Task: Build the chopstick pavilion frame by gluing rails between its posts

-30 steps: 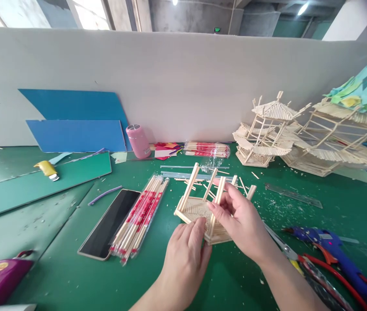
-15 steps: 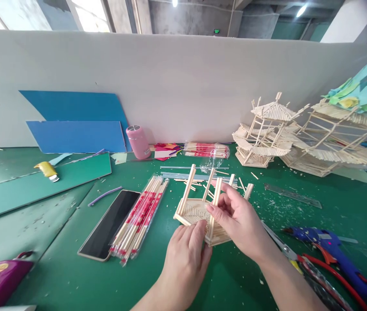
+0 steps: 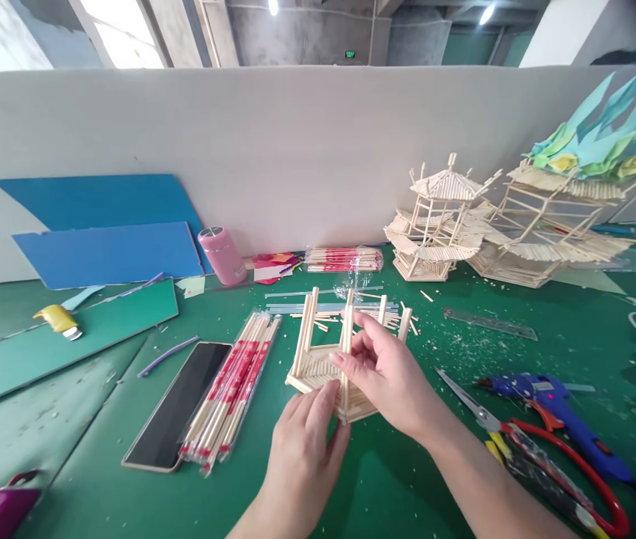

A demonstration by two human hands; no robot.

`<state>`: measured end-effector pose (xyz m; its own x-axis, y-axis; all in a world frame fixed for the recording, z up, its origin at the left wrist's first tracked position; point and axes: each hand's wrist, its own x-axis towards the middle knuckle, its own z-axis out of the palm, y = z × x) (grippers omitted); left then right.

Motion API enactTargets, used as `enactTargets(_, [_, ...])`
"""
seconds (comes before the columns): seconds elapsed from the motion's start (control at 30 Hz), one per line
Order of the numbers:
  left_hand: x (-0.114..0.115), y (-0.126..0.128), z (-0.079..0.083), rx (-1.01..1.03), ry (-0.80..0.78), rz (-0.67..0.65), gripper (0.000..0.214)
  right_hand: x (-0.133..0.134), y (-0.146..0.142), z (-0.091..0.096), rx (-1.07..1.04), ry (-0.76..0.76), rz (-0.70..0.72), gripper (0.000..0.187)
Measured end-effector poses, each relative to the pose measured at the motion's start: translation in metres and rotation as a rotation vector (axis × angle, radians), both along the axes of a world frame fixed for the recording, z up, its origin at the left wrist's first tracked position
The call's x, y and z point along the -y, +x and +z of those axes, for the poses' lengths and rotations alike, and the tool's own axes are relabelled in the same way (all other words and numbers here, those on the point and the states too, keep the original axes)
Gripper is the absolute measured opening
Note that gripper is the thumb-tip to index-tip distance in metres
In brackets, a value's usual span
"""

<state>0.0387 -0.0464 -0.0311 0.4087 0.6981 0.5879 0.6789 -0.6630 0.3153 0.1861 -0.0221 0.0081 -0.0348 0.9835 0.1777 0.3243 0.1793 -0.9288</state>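
A small wooden-stick frame (image 3: 315, 367) with a flat slatted base and several upright posts is between my hands over the green table. My left hand (image 3: 303, 442) grips the near edge of the base, thumb on top and fingers beneath. With my right hand (image 3: 379, 374) I pinch a front wooden post (image 3: 347, 329) between thumb and fingers; the post stands near upright at the base's front corner. My right palm covers part of the base's right side. Loose cut sticks (image 3: 390, 318) lie just behind the frame.
Packaged sticks (image 3: 233, 389) and a phone (image 3: 177, 404) lie to the left. On the right are scissors (image 3: 486, 419), a blue glue gun (image 3: 553, 412) and a clear ruler (image 3: 489, 323). Finished stick pavilions (image 3: 435, 224) and a pink bottle (image 3: 222, 256) stand by the partition (image 3: 273, 150).
The camera view has turned slightly to the right, so most things sit further left. Both hands keep the same hold on the frame and post.
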Motion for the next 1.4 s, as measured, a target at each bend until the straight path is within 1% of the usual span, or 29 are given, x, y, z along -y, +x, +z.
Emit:
enactTargets(0.33, [-0.003, 0.000, -0.001, -0.018, 0.072, -0.018, 0.026, -0.002, -0.001, 0.002, 0.008, 0.003, 0.003, 0.047])
enactTargets(0.67, [-0.003, 0.005, -0.001, -0.145, 0.213, -0.016, 0.026, 0.001, -0.003, 0.004, 0.011, -0.003, -0.017, 0.046])
enactTargets(0.77, [-0.003, 0.005, -0.001, -0.149, 0.204, -0.006, 0.025, 0.008, 0.001, 0.007, 0.024, 0.050, -0.079, 0.044])
enactTargets(0.87, [-0.006, 0.001, -0.003, -0.135, 0.200, 0.017, 0.024, 0.018, 0.013, 0.007, -0.002, 0.208, -0.224, 0.040])
enactTargets(0.93, [-0.007, -0.003, -0.004, -0.127, 0.210, 0.026, 0.023, 0.022, 0.024, 0.000, -0.053, 0.260, -0.322, 0.037])
enactTargets(1.0, [-0.008, -0.007, -0.005, -0.125, 0.207, 0.027, 0.023, 0.025, 0.036, -0.011, -0.086, 0.216, -0.398, 0.034])
enactTargets(1.07, [-0.008, -0.010, -0.006, -0.120, 0.202, 0.030, 0.023, 0.025, 0.044, -0.024, -0.091, 0.141, -0.430, 0.034])
enactTargets(1.13, [-0.008, -0.012, -0.007, -0.113, 0.195, 0.034, 0.023, 0.026, 0.047, -0.035, -0.087, 0.085, -0.422, 0.034])
enactTargets(1.2, [-0.008, -0.013, -0.007, -0.111, 0.185, 0.032, 0.023, 0.029, 0.046, -0.043, -0.083, 0.045, -0.396, 0.035])
enactTargets(1.33, [-0.008, -0.015, -0.005, -0.099, 0.145, 0.042, 0.023, 0.036, 0.039, -0.049, -0.066, -0.022, -0.319, 0.035])
enactTargets(1.4, [-0.008, -0.016, -0.004, -0.087, 0.130, 0.058, 0.022, 0.039, 0.035, -0.051, -0.034, -0.028, -0.276, 0.035])
